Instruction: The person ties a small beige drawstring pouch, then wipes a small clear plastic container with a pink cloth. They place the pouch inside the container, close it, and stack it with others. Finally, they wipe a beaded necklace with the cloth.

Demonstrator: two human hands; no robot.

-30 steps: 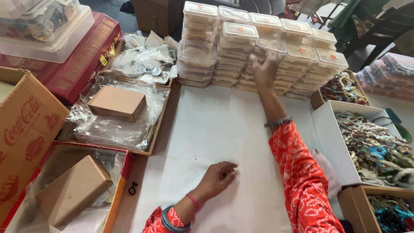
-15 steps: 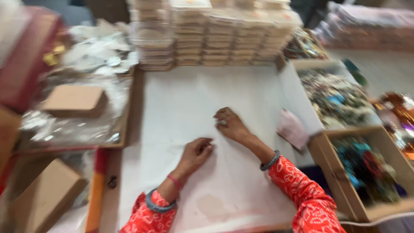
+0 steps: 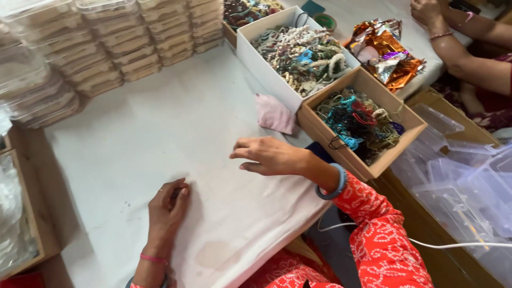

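A broad white paper-covered table (image 3: pixel 176 128) carries everything, its bare middle lying under both of the person's hands. Beyond the fingertips, at the far edge, stand stacks of shallow clear plastic lidded boxes (image 3: pixel 106 48), at least six columns packed tight, probably to save room; how many boxes each holds cannot be counted. Past the right fingers sit two open boxes touching corner to corner, likely kept within easy reach: a white rectangular cardboard box (image 3: pixel 256 61) heaped with pale beaded bracelets, and a brown cardboard box (image 3: pixel 325 133) holding tangled blue, red and dark thread bangles. A third box of beads shows only a corner behind the white one. Empty clear plastic tubs (image 3: pixel 458 181) are nested loosely beyond the brown box. One crumpled heap of orange and gold foil wrappers (image 3: pixel 386 50) lies near another person's forearm (image 3: pixel 469 58). One small pink cloth pouch (image 3: pixel 274 113) rests just ahead of the right fingertips, against the white box. The right hand (image 3: pixel 274 157) hovers flat, fingers extended and empty. The left hand (image 3: pixel 166 207) rests on the paper, fingers curled loosely; whether it pinches anything cannot be told.
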